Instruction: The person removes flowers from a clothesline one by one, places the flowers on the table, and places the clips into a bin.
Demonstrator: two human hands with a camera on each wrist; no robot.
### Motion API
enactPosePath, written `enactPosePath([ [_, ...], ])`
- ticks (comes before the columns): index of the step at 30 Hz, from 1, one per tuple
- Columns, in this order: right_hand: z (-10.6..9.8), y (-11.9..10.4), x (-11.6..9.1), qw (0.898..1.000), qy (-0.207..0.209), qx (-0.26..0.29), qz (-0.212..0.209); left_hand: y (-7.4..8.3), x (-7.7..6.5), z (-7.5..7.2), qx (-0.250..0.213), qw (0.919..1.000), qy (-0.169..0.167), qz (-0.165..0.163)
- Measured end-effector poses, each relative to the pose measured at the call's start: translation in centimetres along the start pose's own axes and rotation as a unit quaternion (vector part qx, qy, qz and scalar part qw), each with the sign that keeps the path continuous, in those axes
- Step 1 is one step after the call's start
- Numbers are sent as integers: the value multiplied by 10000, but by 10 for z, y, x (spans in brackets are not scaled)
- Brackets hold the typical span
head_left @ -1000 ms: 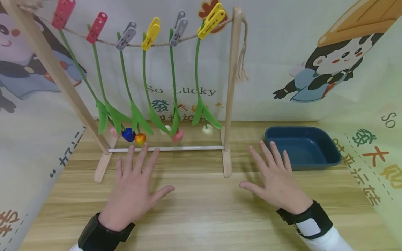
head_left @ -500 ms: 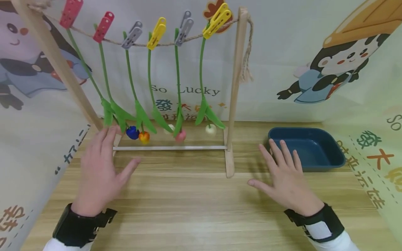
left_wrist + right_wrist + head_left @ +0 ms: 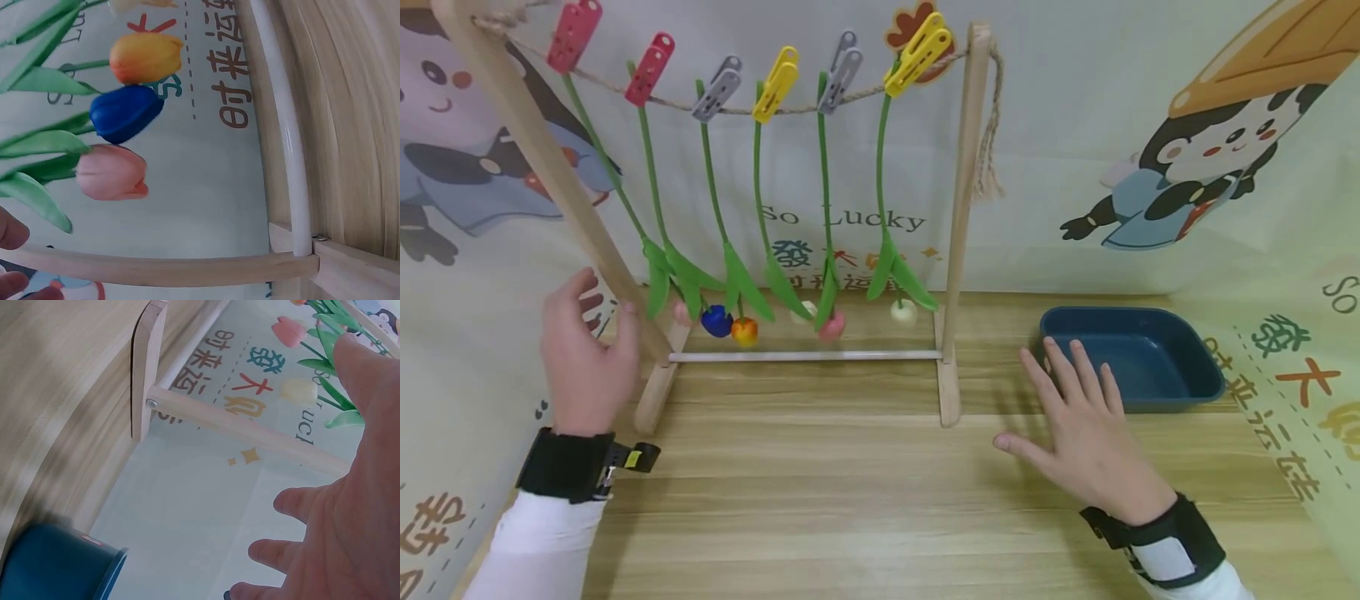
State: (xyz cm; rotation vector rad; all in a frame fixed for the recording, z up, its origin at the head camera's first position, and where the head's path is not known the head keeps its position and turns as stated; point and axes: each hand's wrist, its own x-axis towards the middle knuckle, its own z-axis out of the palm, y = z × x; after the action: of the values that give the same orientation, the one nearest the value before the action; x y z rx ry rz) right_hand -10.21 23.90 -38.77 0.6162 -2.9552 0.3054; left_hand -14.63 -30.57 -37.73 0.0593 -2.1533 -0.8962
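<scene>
6 artificial tulips hung heads-down in a row along a rope on a wooden rack, each stem pinned by 1 clothespin. From left to right, 2 red clothespins, 1 gray clothespin, 1 yellow clothespin, then 1 more gray and 1 more yellow. Blooms in the same order: pink, blue, orange-yellow, whitish and partly covered by a leaf, pink again, whitish again. White rod low across the rack, between the left upright and the right upright. Left hand raised beside the left upright, released, fingers loosely bent and parted from the thumb; in the left wrist view, thumb and fingertips on opposite sides of the wood, contact impossible to tell. Right hand relaxed, palm down, fingers spread, fingertips by the near left corner of a blue tub; impossible to tell if touching its rim. Tub to the right of the rack, on a wood-grain table. Behind, a pale backdrop with cartoon figures and printed lettering. Black bands on the wrists.
</scene>
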Motion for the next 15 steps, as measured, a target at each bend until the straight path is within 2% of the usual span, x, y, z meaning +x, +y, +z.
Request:
enactPosePath([
  [7,2,0,-3,9999,-88,-50,78,-14,12,10,68,9997,-198,133],
  [15,5,1,-6,9998,-142,-51,118,-22,13,16,71,9985,-509,-178],
])
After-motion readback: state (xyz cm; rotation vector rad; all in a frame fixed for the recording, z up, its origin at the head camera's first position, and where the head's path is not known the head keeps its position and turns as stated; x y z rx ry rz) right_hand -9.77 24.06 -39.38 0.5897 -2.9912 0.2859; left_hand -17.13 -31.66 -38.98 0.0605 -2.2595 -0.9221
